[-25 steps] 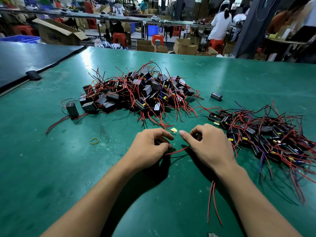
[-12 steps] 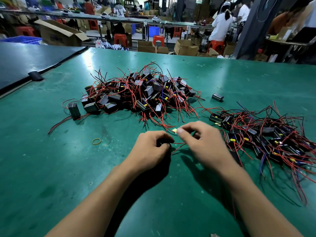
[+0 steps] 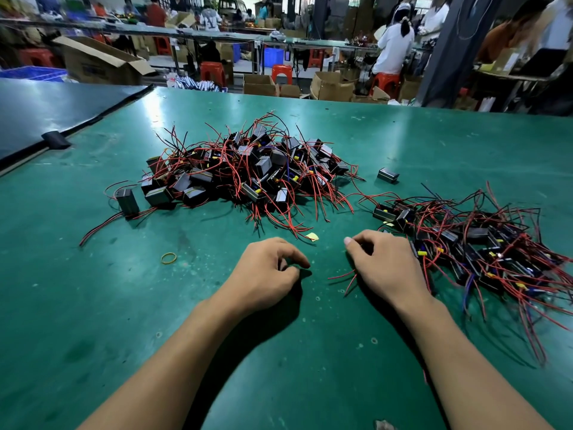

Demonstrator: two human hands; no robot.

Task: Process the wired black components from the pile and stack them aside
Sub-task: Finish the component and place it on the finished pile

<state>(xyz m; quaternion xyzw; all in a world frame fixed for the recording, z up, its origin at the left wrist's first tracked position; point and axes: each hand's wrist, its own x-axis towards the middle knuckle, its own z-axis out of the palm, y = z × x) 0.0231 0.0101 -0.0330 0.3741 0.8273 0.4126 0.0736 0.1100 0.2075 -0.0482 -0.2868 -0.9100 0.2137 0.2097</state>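
At the lower edge of the frame a pale scrap (image 3: 384,425) lies on the green counter (image 3: 93,321), between the two bare forearms that reach in from below. The left hand (image 3: 266,271) rests at centre with its fingers curled and the thumb tip close to the forefinger; whether it holds anything cannot be told. The right hand (image 3: 386,268) lies just right of it, knuckles up and fingers curled down, closed over red wires (image 3: 341,277) whose ends project leftward from under the palm; the body they belong to is hidden. This hand sits at the near left edge of the set-aside pile (image 3: 483,246), a loose spread of wired black components at the right of the frame. Left of the hands lies a yellow rubber band (image 3: 168,258); a small yellow scrap (image 3: 312,236) lies just beyond and between them. Farther up, at centre, stands the main pile (image 3: 254,172) of black components tangled in red and black wire, with one component (image 3: 127,201) upright at its left margin. A lone wireless block (image 3: 388,175) lies apart, between the two piles. A black tab (image 3: 55,139) bridges the seam to a dark counter (image 3: 46,110) at upper left. Beyond the far edge are cardboard boxes (image 3: 102,63), red stools (image 3: 212,71) and a person in white (image 3: 393,48).
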